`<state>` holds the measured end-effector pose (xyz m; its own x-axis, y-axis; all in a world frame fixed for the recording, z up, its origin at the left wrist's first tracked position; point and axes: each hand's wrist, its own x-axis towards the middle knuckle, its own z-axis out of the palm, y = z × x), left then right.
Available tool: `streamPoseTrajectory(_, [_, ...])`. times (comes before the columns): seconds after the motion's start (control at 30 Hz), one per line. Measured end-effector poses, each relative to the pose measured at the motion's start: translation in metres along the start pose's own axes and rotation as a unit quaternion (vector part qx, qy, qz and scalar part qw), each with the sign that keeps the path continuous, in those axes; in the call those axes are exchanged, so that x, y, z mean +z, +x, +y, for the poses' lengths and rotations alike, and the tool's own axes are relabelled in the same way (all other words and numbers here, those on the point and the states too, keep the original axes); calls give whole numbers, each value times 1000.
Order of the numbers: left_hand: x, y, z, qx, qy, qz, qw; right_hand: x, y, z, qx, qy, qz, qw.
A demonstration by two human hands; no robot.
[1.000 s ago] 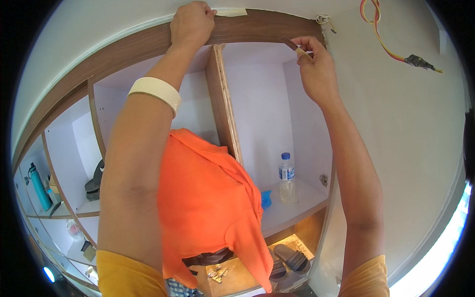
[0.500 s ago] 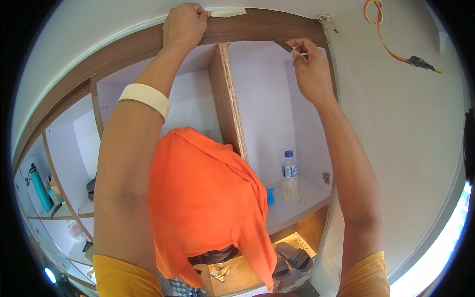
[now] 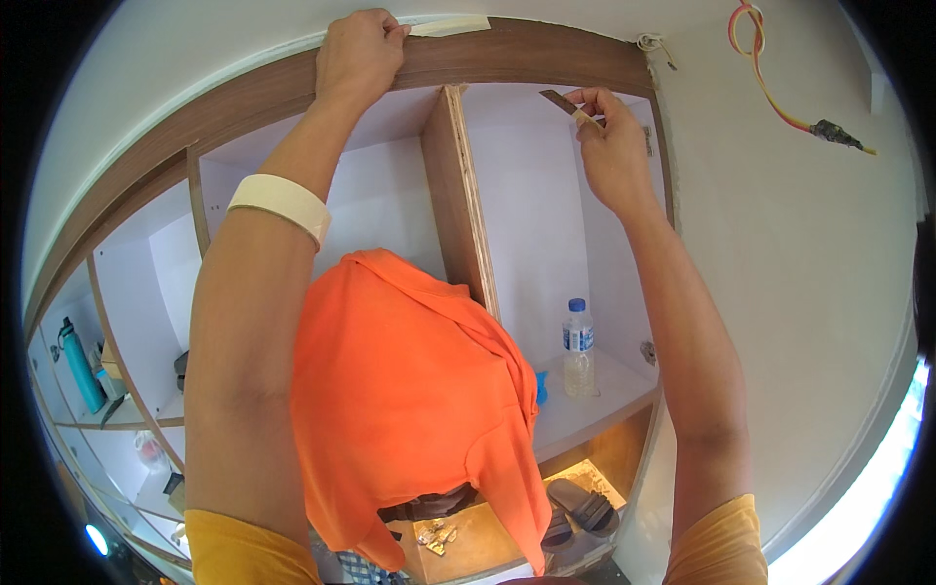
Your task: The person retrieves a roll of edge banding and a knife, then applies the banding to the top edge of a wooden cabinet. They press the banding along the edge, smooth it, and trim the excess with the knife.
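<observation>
Head view: left hand [image 3: 359,60] at the pale tape strip [image 3: 450,26], grip unclear, right hand [image 3: 616,146] clutching a flat-bladed tool [image 3: 560,101], seemingly mid-taping, with smoothing called for next.

Between my left hand [image 3: 359,60] and my right hand [image 3: 612,146], a stretch of the wooden beam [image 3: 551,54] lies open to passage. My blade [image 3: 560,101] juts leftward across the top of the right compartment, whose front is otherwise open down to a bottle [image 3: 579,356] standing on its floor. The upright divider [image 3: 463,185] bars sideways travel between compartments; the orange garment [image 3: 414,400] blocks the low approach. Rightward, the wall [image 3: 780,283] limits my reach.
</observation>
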<state>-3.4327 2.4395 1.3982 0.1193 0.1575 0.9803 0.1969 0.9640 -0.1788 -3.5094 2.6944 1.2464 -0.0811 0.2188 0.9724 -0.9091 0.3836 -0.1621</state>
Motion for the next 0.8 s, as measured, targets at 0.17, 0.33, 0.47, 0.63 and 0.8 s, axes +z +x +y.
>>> streamPoseTrajectory(0.17, [-11,-1,-12,0,30,-13,999,1,11,15,50,43,29,997])
streamPoseTrajectory(0.33, [-12,-10,-6,-2,51,-15,999,-3,70,86,147,109,187,965])
streamPoseTrajectory(0.47, [-4,-11,-5,-2,72,-20,997,-8,102,114,166,71,280,943])
streamPoseTrajectory(0.63, [-10,-14,-10,4,83,-14,996,0,126,125,179,62,253,949])
streamPoseTrajectory(0.8, [0,-10,-4,19,70,4,997,-19,162,167,126,30,228,965])
